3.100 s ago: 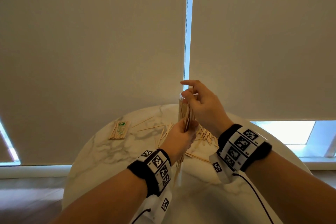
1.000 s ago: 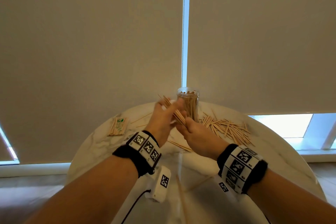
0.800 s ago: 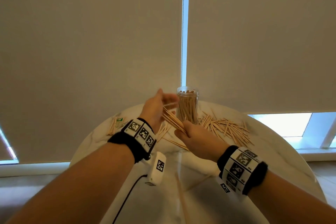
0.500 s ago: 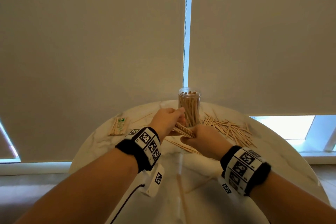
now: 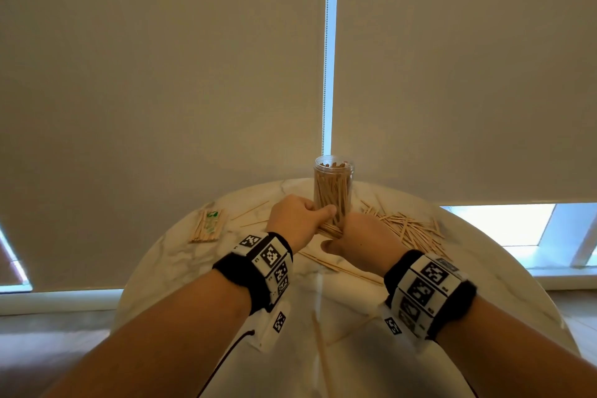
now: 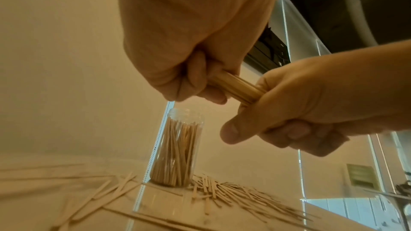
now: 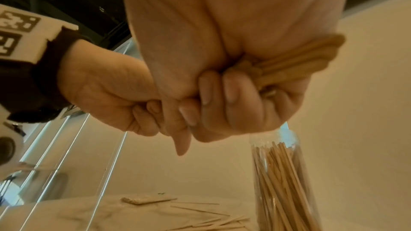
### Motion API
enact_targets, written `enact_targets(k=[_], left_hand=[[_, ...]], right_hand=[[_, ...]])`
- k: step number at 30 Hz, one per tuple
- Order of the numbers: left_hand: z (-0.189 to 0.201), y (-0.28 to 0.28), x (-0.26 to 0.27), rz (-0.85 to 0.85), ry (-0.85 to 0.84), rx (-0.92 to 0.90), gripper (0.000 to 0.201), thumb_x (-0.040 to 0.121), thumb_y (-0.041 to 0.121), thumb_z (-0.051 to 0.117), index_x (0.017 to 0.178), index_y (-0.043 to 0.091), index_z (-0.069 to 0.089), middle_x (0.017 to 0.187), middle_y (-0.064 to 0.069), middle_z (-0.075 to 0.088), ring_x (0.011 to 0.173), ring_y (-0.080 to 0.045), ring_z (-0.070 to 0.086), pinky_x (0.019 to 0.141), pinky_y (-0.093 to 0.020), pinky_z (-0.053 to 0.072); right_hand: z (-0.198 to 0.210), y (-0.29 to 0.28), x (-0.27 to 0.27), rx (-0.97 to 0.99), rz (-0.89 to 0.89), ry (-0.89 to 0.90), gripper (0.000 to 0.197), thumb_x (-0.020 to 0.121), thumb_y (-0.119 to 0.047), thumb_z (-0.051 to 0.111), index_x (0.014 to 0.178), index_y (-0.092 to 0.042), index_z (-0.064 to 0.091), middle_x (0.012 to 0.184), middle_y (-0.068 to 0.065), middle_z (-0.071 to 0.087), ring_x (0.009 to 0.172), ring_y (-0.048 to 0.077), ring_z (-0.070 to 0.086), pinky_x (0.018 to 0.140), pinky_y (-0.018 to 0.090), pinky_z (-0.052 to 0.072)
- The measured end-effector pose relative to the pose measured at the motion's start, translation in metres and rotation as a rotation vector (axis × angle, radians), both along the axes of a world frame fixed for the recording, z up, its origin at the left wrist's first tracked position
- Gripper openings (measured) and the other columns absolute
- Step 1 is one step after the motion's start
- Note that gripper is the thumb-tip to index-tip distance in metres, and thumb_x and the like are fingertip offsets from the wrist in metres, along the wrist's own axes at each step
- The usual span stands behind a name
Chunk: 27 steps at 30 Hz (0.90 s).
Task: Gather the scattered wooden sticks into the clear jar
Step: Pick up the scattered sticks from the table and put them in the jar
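A clear jar [image 5: 334,191] stands upright at the table's far side, well filled with wooden sticks. Just in front of its base both hands hold one tight bundle of sticks [image 5: 329,231] nearly level. My left hand [image 5: 298,220] grips the bundle's left end in a fist, and my right hand [image 5: 365,236] grips the right end. The left wrist view shows the bundle [image 6: 235,88] running between the two fists, above and nearer than the jar [image 6: 177,148]. In the right wrist view stick ends [image 7: 295,62] poke out past my curled fingers. Loose sticks [image 5: 407,228] lie heaped right of the jar.
A wrapped packet of sticks [image 5: 206,225] lies at the far left of the round marble table [image 5: 181,268]. A few single sticks [image 5: 339,266] lie under my wrists, and another [image 5: 319,342] nearer me. Roller blinds hang close behind the table.
My left hand, open and raised earlier, has come down and closed on the bundle's left end. The bundle has dropped from a tilted, raised position to level in front of the jar.
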<state>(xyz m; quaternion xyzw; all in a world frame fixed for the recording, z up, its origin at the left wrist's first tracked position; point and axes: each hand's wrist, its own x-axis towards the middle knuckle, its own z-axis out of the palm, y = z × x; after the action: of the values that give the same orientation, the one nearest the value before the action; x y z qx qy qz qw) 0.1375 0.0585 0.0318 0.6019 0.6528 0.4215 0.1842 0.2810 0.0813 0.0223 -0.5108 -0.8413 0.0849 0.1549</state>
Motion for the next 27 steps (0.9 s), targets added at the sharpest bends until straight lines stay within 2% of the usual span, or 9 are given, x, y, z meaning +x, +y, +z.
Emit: enact_targets(k=[3,8,11,14,19,21,23,25,27], left_hand=[[-0.003,0.000,0.001,0.000,-0.027,0.009,0.048,0.084,0.049,0.070,0.049,0.019,0.055,0.048,0.005,0.052,0.047,-0.010,0.047,0.054,-0.025,0.040],[-0.003,0.002,-0.005,0.079,-0.144,0.047,0.048,0.081,0.041,0.074,0.050,0.016,0.049,0.047,0.002,0.046,0.049,-0.015,0.043,0.055,-0.029,0.041],[-0.002,0.005,-0.018,0.187,-0.237,0.088,0.048,0.081,0.040,0.075,0.049,0.016,0.048,0.047,0.000,0.042,0.050,-0.018,0.041,0.056,-0.031,0.041],[-0.005,0.008,-0.020,0.167,-0.245,0.050,0.047,0.085,0.041,0.070,0.050,0.016,0.051,0.047,0.002,0.044,0.050,-0.018,0.044,0.058,-0.031,0.043],[-0.007,0.003,-0.015,0.030,-0.338,-0.052,0.042,0.097,0.037,0.054,0.076,0.006,0.073,0.058,-0.007,0.064,0.051,-0.019,0.056,0.053,-0.029,0.048],[-0.003,0.002,-0.017,0.044,-0.391,-0.071,0.038,0.099,0.041,0.052,0.091,0.010,0.073,0.078,-0.006,0.074,0.066,-0.017,0.068,0.059,-0.028,0.055],[0.003,0.005,-0.019,0.106,-0.537,-0.071,0.040,0.098,0.049,0.050,0.105,0.014,0.068,0.096,-0.005,0.073,0.084,-0.020,0.071,0.069,-0.032,0.060],[0.010,0.004,-0.016,0.068,-0.717,-0.133,0.048,0.100,0.053,0.044,0.107,0.011,0.067,0.098,-0.009,0.074,0.088,-0.027,0.073,0.072,-0.036,0.060],[0.013,0.000,-0.012,-0.028,-0.803,-0.179,0.057,0.103,0.051,0.039,0.103,0.003,0.070,0.093,-0.014,0.077,0.088,-0.030,0.075,0.074,-0.036,0.060]], right_hand=[[0.001,-0.002,0.000,0.029,-0.014,-0.053,0.026,0.087,-0.046,0.066,0.087,-0.021,0.060,0.074,-0.002,0.061,0.071,0.017,0.062,0.066,0.030,0.054],[0.006,-0.010,0.005,0.156,-0.023,-0.115,0.025,0.088,-0.054,0.062,0.091,-0.029,0.062,0.077,-0.007,0.063,0.073,0.013,0.062,0.069,0.030,0.055],[0.008,-0.006,0.015,0.133,-0.028,-0.022,0.021,0.092,-0.046,0.063,0.099,-0.026,0.065,0.080,-0.008,0.064,0.074,0.011,0.061,0.067,0.025,0.049],[0.008,-0.005,0.013,0.063,0.034,0.077,0.020,0.092,-0.044,0.065,0.097,-0.024,0.064,0.080,-0.007,0.064,0.073,0.009,0.060,0.064,0.023,0.047],[0.006,-0.003,0.006,0.158,0.039,-0.042,0.039,0.090,-0.062,0.056,0.095,-0.025,0.068,0.076,-0.006,0.065,0.070,0.011,0.062,0.068,0.029,0.056],[0.005,-0.001,0.007,0.148,0.037,-0.081,0.044,0.090,-0.066,0.053,0.095,-0.025,0.069,0.074,-0.006,0.065,0.069,0.012,0.063,0.069,0.031,0.057],[0.004,0.000,0.007,0.120,0.039,-0.059,0.046,0.090,-0.066,0.052,0.095,-0.024,0.070,0.073,-0.005,0.065,0.069,0.012,0.063,0.067,0.030,0.056],[0.003,0.000,0.004,0.110,0.035,-0.016,0.045,0.090,-0.066,0.054,0.096,-0.024,0.070,0.073,-0.006,0.065,0.068,0.011,0.062,0.061,0.026,0.051],[0.003,0.000,0.001,0.103,0.066,0.022,0.042,0.087,-0.065,0.059,0.100,-0.026,0.070,0.072,-0.008,0.064,0.067,0.008,0.061,0.058,0.022,0.043]])
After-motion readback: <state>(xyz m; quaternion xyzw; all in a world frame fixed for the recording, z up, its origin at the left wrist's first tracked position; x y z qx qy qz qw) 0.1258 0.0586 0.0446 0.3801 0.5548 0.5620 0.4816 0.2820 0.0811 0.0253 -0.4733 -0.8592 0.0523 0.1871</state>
